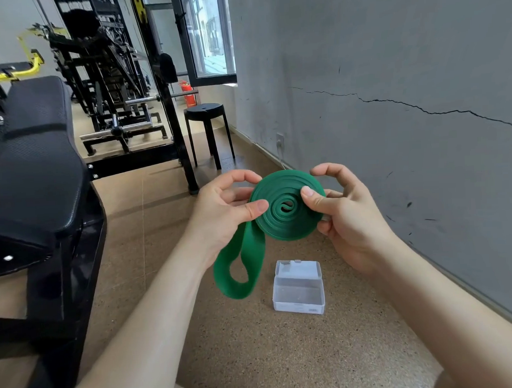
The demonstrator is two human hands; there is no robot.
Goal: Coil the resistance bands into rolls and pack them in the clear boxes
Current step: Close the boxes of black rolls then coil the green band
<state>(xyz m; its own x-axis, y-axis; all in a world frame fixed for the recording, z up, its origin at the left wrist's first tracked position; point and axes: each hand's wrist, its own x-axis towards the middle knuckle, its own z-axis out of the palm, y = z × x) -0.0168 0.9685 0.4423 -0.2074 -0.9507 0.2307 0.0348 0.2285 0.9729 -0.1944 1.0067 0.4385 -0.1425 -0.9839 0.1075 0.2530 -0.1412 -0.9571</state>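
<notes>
Both hands pinched the green resistance band (285, 219): left hand (229, 206) and right hand (343, 213) gripped its flat spiral coil, a loose loop dangling above the open clear box (298, 288).

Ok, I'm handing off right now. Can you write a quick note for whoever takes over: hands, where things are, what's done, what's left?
Left hand: pinches the left edge of the green resistance band coil.
Right hand: pinches the coil's right side, thumb on its face.
Band: mostly coiled and held in the air above the floor; a loose loop hangs below the left hand.
Clear box: on the floor below the hands, lid open, looks empty.
Done: most of the coil.
Left: wind in the loose loop, place the roll in the box, close the lid.
</notes>
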